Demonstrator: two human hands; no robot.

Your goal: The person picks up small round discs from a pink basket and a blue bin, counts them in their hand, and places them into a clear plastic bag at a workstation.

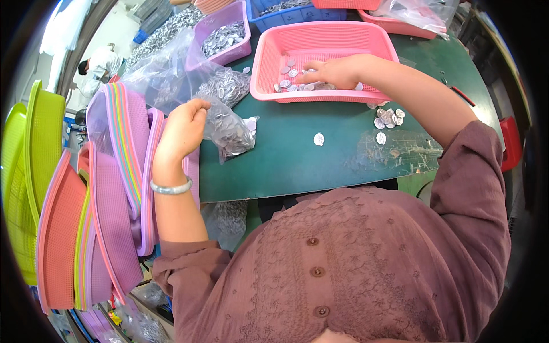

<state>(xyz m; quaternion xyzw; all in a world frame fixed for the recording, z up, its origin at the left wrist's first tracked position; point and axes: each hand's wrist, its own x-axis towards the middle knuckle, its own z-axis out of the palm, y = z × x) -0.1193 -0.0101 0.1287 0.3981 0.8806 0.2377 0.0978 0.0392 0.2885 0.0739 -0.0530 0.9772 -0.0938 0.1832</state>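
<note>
Head view: L hand (pixel 186 128) pinches clear bag (pixel 229 137) nr its top; R hand (pixel 337 71) in pink basket (pixel 326 30) w/ discs (pixel 309 87), can't tell if gripping any.

Left hand (pixel 186 128) clutching the top of a clear plastic bag (pixel 222 116), silvery metal pieces (pixel 234 137) bulging inside! Right hand (pixel 337 72), fingers spread, is down in the pink mesh basket (pixel 329 35) over loose silvery medallions (pixel 309 87), and one looped medallion (pixel 319 139) (all on its own!) lies on the green tabletop (pixel 286 163).
</note>
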